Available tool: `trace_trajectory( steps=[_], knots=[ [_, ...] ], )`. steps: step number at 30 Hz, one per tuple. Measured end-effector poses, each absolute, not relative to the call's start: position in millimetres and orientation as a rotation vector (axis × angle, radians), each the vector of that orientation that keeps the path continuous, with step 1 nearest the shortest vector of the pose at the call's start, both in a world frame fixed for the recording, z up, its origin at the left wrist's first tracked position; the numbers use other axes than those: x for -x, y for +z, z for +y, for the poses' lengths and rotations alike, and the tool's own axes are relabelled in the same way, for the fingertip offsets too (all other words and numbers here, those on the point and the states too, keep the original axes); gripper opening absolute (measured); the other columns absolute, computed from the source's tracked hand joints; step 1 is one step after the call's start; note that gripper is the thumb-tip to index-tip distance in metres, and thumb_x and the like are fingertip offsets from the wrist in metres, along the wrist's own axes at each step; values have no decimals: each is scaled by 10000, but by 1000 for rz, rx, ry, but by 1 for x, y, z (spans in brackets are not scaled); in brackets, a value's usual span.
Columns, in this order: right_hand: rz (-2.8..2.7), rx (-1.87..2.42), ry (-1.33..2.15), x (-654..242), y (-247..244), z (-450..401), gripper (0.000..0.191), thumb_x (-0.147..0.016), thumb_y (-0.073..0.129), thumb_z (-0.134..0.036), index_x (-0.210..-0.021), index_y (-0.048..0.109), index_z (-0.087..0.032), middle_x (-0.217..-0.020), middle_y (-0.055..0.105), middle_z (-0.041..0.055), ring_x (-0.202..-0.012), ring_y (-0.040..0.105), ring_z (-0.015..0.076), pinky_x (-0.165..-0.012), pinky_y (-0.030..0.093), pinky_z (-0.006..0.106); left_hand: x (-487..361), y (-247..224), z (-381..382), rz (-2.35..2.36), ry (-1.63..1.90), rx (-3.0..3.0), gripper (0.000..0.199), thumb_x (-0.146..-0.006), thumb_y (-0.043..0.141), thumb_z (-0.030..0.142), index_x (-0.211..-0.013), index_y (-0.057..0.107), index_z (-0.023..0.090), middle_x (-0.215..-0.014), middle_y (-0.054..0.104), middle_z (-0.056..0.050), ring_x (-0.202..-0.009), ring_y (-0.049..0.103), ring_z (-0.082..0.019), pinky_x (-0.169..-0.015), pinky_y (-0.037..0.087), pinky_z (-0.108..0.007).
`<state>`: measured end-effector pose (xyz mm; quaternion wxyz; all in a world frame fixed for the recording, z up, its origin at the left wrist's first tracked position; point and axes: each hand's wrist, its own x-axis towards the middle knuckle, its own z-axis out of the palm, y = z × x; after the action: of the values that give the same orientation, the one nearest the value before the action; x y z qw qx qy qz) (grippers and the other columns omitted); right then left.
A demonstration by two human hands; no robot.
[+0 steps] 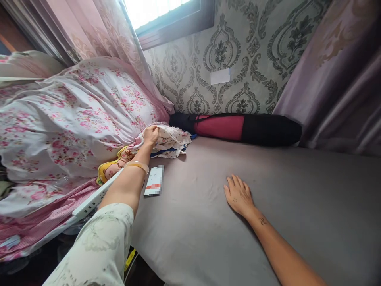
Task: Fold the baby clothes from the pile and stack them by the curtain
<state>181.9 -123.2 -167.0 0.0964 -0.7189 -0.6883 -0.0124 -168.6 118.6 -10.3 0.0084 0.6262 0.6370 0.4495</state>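
My left hand is closed on a pale, patterned piece of cloth in a crumpled pile at the far left of the grey sheet. Some dark blue fabric shows beneath the cloth; whether the pile is one garment or several, I cannot tell. On the sheet to the right, my right hand lies palm down with its fingers spread, holding nothing. A phone with a lit screen rests on the sheet, just right of my left forearm.
A long black and red bag lies along the patterned wall. Left of my forearm are a yellow cartoon cushion, a white power strip and floral bedding. Curtains hang at both sides. The sheet's front edge drops at lower left.
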Motion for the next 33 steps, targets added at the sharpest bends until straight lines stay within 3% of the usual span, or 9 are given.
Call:
trace_trajectory(
  steps=[6, 13, 21, 26, 30, 33],
  knots=[
    [-2024, 2105, -14, -182, -168, -123, 530, -983, 276, -320, -1411, 471, -77, -1510, 380, 180, -1405, 313, 305, -1137, 222, 472, 125, 12, 119, 1416, 1746, -1923, 214, -831, 509, 269, -865, 667, 128, -827, 671, -51, -784, 578, -159, -755, 447, -255],
    [-2017, 2089, -12, -183, -170, -122, 530, -982, 287, -322, -1412, 468, -71, -1510, 377, 188, -1407, 308, 311, -1138, 213, 467, 70, 16, 96, 991, 1753, -1822, 167, -817, 587, 292, -822, 648, 137, -735, 627, -11, -684, 542, -116, -673, 428, -224],
    [-1931, 1969, 83, -186, -171, -123, 493, -965, 345, -321, -1372, 496, -87, -1478, 424, 191, -1392, 341, 314, -1133, 236, 497, 3, 4, 43, 706, 1549, -1821, 249, -798, 654, 397, -836, 638, 151, -677, 569, 16, -599, 482, -90, -559, 365, -204],
    [-1531, 1622, 120, -192, -152, -119, 484, -971, 328, -430, -1317, 495, -135, -1321, 548, 186, -1255, 499, 276, -1042, 397, 459, -36, -4, 10, 602, 1414, -1876, 263, -807, 637, 406, -831, 639, 145, -702, 579, 9, -620, 491, -92, -575, 377, -206],
    [-1349, 1406, 49, -186, -124, -124, 571, -891, 498, -545, -1301, 467, -149, -1235, 542, 186, -1157, 529, 276, -983, 443, 474, -60, -10, -20, 587, 1302, -1954, 220, -833, 593, 350, -836, 644, 136, -720, 591, 0, -642, 499, -94, -587, 386, -202],
    [-1269, 1369, 96, -182, -111, -127, 618, -801, 613, -530, -1279, 477, -163, -1216, 532, 166, -1120, 525, 270, -958, 455, 461, -73, -15, -40, 613, 1183, -2024, 193, -845, 563, 302, -849, 652, 131, -710, 599, -3, -635, 501, -95, -582, 384, -203]
  ],
)
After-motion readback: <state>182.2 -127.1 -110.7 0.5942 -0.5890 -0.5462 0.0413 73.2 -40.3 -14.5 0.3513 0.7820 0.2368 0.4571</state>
